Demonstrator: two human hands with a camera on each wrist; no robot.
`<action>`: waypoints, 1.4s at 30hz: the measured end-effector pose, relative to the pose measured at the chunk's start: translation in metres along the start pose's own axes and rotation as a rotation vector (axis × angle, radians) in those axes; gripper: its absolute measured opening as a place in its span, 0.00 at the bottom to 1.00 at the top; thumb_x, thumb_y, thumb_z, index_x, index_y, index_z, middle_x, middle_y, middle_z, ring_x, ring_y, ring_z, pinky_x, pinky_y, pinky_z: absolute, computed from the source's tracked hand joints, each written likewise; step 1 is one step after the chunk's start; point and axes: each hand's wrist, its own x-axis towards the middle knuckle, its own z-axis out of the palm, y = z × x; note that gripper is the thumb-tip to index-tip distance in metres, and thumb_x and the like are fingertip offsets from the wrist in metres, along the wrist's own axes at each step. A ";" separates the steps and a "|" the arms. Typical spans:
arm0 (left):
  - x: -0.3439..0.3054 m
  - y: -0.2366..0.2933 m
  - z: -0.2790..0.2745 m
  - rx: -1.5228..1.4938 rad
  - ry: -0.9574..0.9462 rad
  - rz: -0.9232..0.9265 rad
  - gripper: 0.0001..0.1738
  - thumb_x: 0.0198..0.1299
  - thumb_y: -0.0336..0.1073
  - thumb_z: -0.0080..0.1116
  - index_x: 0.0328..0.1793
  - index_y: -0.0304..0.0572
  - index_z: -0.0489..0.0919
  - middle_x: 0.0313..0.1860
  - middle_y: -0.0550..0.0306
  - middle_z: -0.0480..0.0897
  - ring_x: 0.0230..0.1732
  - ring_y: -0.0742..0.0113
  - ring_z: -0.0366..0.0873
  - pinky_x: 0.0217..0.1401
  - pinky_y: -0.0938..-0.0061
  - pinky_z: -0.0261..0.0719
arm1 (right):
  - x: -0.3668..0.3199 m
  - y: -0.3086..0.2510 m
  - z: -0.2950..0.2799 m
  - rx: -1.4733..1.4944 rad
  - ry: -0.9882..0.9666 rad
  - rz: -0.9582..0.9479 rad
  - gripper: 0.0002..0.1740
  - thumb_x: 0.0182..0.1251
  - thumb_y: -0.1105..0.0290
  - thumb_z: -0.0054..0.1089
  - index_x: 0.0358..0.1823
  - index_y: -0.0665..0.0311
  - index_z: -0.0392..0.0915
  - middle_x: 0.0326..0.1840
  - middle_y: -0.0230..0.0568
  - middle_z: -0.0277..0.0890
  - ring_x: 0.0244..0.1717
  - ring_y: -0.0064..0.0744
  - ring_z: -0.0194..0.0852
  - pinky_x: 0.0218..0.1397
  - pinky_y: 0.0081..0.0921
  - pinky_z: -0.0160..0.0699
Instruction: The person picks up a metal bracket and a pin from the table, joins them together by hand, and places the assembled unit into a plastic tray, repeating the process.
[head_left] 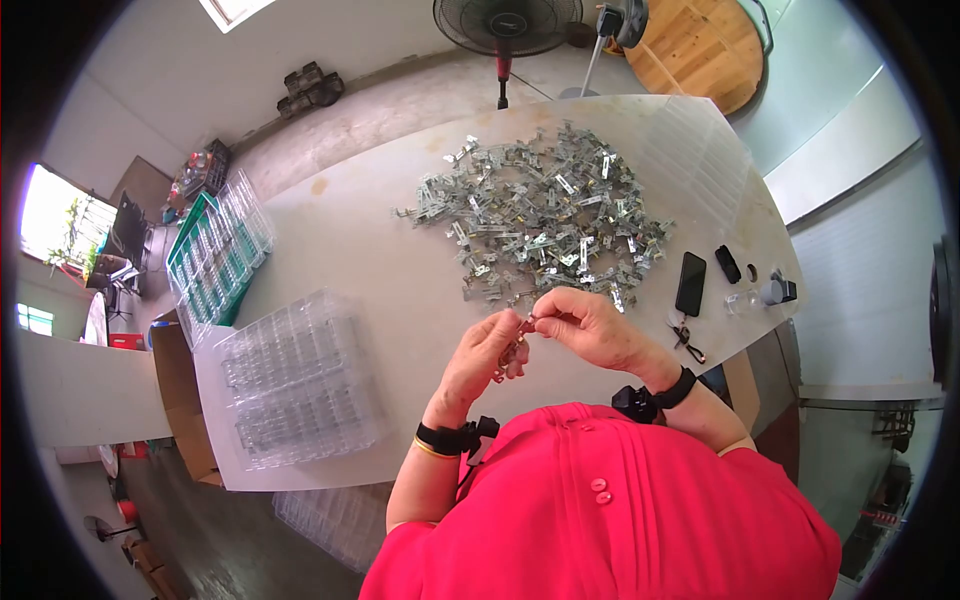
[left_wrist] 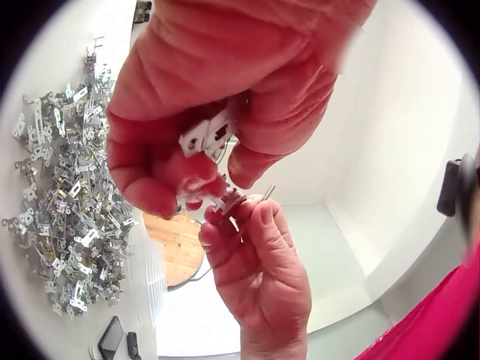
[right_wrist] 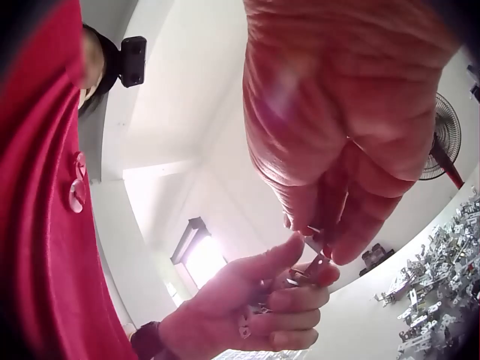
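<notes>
Both hands meet just in front of a heap of small metal brackets (head_left: 550, 215) on the table. My left hand (head_left: 482, 358) curls its fingers around one or more brackets; a pale one with slots (left_wrist: 206, 133) shows inside the curl. Between the fingertips of both hands is another small metal bracket (right_wrist: 319, 264), partly hidden by the fingers. My right hand (head_left: 592, 325) pinches at this piece with thumb and fingers, and a thin metal pin (left_wrist: 268, 193) sticks up beside its thumb.
Clear plastic trays (head_left: 300, 385) are stacked at the table's left, with a green tray (head_left: 212, 255) behind them. To the right lie a phone (head_left: 691, 284), a small black object (head_left: 728, 264) and a clear bottle-like item (head_left: 745, 300). A fan (head_left: 508, 25) stands beyond the table.
</notes>
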 end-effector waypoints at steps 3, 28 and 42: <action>0.005 -0.008 -0.006 -0.302 -0.085 0.021 0.37 0.77 0.64 0.30 0.60 0.35 0.75 0.38 0.53 0.83 0.31 0.67 0.80 0.38 0.75 0.77 | -0.001 0.004 -0.004 0.080 0.016 0.131 0.05 0.75 0.74 0.57 0.47 0.66 0.77 0.42 0.32 0.79 0.45 0.21 0.78 0.49 0.20 0.79; 0.013 -0.026 -0.007 -0.316 0.097 0.366 0.16 0.77 0.45 0.49 0.51 0.38 0.78 0.40 0.59 0.84 0.45 0.67 0.83 0.51 0.73 0.77 | -0.002 -0.010 -0.009 0.313 0.100 0.387 0.08 0.76 0.65 0.57 0.43 0.62 0.76 0.29 0.26 0.76 0.29 0.15 0.74 0.32 0.17 0.76; 0.013 -0.010 0.006 -0.196 0.084 0.215 0.16 0.76 0.45 0.50 0.44 0.39 0.76 0.31 0.64 0.76 0.29 0.76 0.71 0.34 0.80 0.71 | 0.002 -0.012 0.004 -0.134 0.151 0.134 0.09 0.73 0.63 0.60 0.43 0.61 0.79 0.19 0.29 0.68 0.21 0.16 0.60 0.25 0.23 0.62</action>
